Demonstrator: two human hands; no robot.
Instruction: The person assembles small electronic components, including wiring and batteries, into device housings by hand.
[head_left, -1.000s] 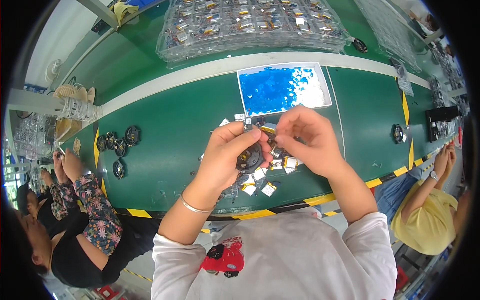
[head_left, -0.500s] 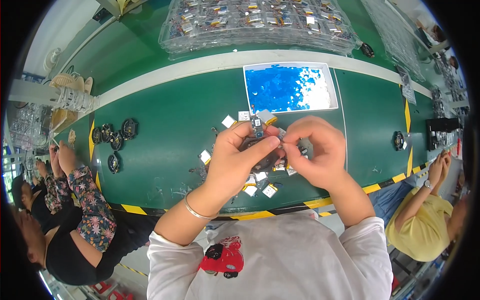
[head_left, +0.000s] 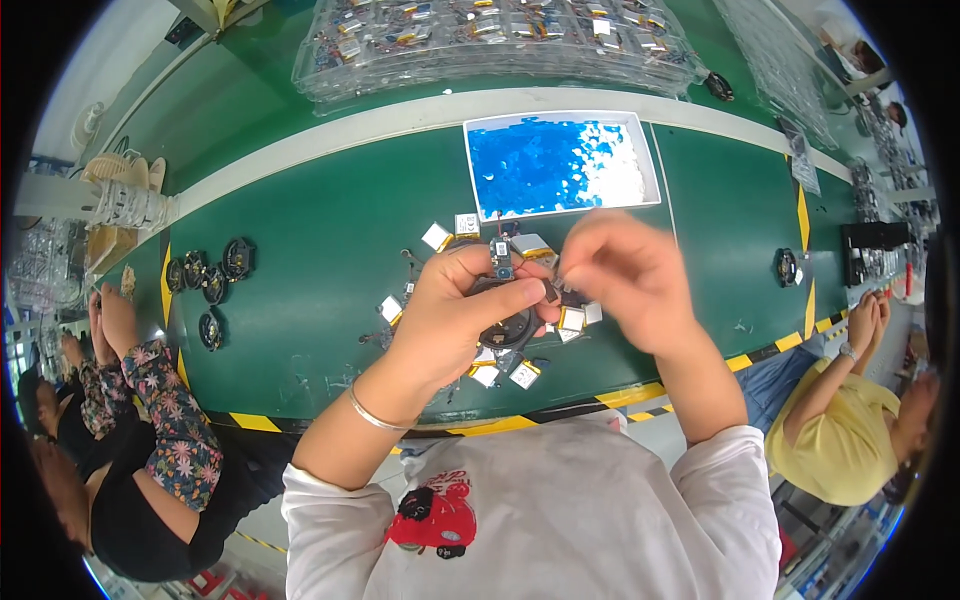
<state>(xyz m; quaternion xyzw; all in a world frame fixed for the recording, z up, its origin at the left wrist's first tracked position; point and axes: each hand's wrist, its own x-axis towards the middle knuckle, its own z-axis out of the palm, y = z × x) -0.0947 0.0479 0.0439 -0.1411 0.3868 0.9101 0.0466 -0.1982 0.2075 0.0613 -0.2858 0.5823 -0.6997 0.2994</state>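
My left hand (head_left: 435, 315) is closed around a round black plastic housing (head_left: 512, 330), its thumb across the top edge. A small circuit board (head_left: 502, 258) with a white label sticks up beyond the fingers of that hand. To the right, my right hand (head_left: 630, 280) is slightly blurred. Its thumb and forefinger are pinched beside the housing's upper right edge; what lies between them is too small to make out. Around and under the hands lie several silver battery packs (head_left: 525, 374) with yellow tape, and small dark parts with wires.
Beyond my hands stands a white box (head_left: 650, 190) of blue and white bits. Stacked clear trays (head_left: 400, 75) of batteries sit behind a pale rail. Black round housings (head_left: 238, 258) lie at left, another housing (head_left: 787, 267) at right. People work on both sides.
My right hand has drawn slightly up and away from the housing, its fingers blurring. My left hand keeps its hold on the housing. The whole view has shifted a little.
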